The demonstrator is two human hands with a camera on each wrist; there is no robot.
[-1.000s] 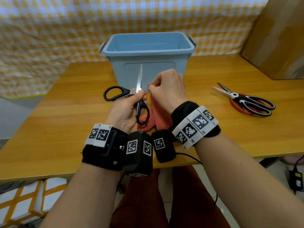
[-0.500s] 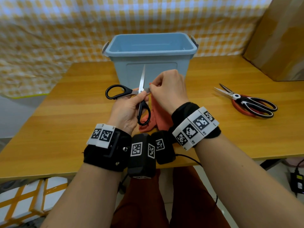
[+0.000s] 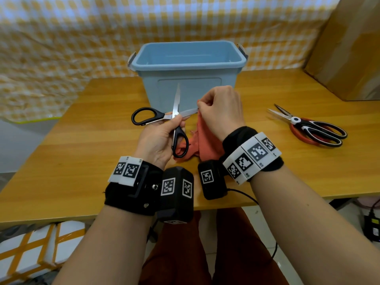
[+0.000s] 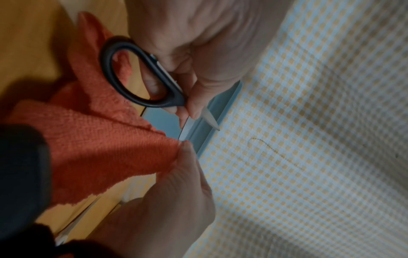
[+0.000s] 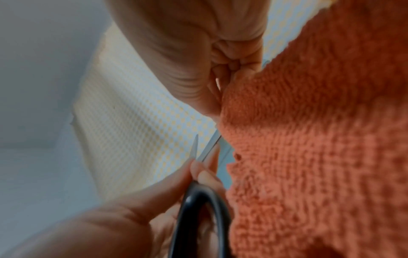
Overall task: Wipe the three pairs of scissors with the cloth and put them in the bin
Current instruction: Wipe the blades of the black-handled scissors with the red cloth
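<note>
My left hand (image 3: 162, 134) grips black-handled scissors (image 3: 176, 112) at the pivot, blades spread wide, one pointing up, one pointing right. My right hand (image 3: 218, 112) pinches the orange cloth (image 3: 203, 140) around the right-pointing blade near its tip. The left wrist view shows the black handle loop (image 4: 123, 76) and the cloth (image 4: 99, 144) hanging from the right hand's pinch. In the right wrist view the cloth (image 5: 320, 139) fills the right side, with both blades (image 5: 207, 148) beside it. Two more pairs of scissors (image 3: 312, 128), one red-handled, one black-and-white, lie stacked on the table to the right.
A light blue plastic bin (image 3: 189, 64) stands open at the back of the wooden table (image 3: 82, 153), just behind my hands. A cardboard box (image 3: 349, 48) leans at the back right. Checked fabric (image 3: 61, 48) hangs behind the table.
The right hand has slid the cloth outward along the right-pointing blade, so more bare blade shows near the pivot. The left hand keeps its hold on the scissors.
</note>
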